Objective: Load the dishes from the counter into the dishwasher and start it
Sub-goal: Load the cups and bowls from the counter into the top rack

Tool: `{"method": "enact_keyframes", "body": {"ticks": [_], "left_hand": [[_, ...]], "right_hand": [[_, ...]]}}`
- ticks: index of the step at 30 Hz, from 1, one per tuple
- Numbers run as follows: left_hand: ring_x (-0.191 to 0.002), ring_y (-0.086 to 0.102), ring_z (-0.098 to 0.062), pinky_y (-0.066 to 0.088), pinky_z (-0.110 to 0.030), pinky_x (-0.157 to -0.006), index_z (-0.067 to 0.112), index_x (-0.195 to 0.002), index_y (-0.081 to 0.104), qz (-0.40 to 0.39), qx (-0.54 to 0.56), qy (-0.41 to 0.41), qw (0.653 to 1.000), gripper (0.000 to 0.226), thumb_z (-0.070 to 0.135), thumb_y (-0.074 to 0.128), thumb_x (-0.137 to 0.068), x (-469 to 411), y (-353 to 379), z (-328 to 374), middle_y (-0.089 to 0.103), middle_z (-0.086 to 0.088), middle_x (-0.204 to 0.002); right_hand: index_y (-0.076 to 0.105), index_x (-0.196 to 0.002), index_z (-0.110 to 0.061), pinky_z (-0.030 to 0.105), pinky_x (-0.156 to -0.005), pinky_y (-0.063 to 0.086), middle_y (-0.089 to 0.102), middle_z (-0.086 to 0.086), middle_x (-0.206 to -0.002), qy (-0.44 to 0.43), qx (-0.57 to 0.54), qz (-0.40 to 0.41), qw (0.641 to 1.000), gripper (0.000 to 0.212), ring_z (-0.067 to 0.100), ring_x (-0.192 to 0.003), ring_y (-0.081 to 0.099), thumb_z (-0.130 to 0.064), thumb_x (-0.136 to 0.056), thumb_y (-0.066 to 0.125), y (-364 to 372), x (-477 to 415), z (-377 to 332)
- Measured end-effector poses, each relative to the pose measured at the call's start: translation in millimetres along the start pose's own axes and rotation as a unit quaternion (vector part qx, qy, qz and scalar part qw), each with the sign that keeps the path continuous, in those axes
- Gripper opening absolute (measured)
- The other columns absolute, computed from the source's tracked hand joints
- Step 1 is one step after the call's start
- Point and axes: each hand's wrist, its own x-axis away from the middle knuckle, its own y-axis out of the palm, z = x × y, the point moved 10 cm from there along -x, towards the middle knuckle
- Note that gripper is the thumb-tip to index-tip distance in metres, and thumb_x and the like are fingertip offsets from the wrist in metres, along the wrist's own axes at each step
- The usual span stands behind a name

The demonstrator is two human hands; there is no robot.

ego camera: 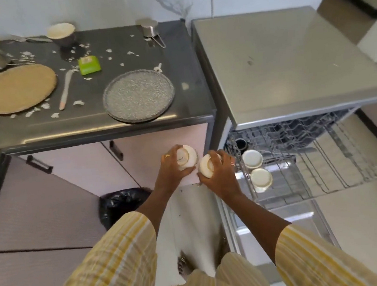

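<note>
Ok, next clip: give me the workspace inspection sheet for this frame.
Surface: dark counter, strewn with white scraps.
Job's things: tan plate, speckled grey plate, steel cup and bowl on the counter; far racked cup and near racked cup in the pulled-out dishwasher rack.
Clutter: green container, utensil.
Grippers: left hand grips left cup; right hand grips right cup, bases up, beside the rack.
Cables: nothing seen.
Surroundings: black bin bag by the cabinet.

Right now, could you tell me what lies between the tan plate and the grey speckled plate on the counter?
In the head view, a pale long-handled utensil lies between the tan plate and the grey speckled plate, among scattered white scraps.
</note>
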Motion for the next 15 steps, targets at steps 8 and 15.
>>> {"method": "enact_keyframes", "body": {"ticks": [8, 15], "left_hand": [[-0.11, 0.045, -0.018, 0.033, -0.022, -0.091, 0.012, -0.13, 0.046, -0.163, 0.012, 0.075, 0.984, 0.075, 0.026, 0.084, -0.067, -2.5, 146.7, 74.0, 0.054, -0.009, -0.126], [-0.119, 0.047, -0.029, 0.038, -0.033, -0.095, 0.015, -0.136, 0.036, -0.253, -0.033, 0.079, 0.964, 0.079, 0.022, 0.081, -0.07, -45.4, 252.4, 124.8, 0.051, -0.014, -0.131]], "right_hand": [[0.05, -0.122, 0.003, 0.053, -0.079, 0.051, 0.049, 0.029, -0.121, 0.153, 0.066, 0.081, 0.983, 0.071, 0.046, -0.102, 0.051, -0.028, -0.066, 0.082, -69.1, 34.7, 138.3], [0.039, -0.135, -0.005, 0.055, -0.092, 0.047, 0.036, 0.02, -0.134, 0.28, 0.015, 0.09, 0.956, 0.075, 0.04, -0.118, 0.043, -0.027, -0.073, 0.077, -99.9, 28.8, 258.7]]}}
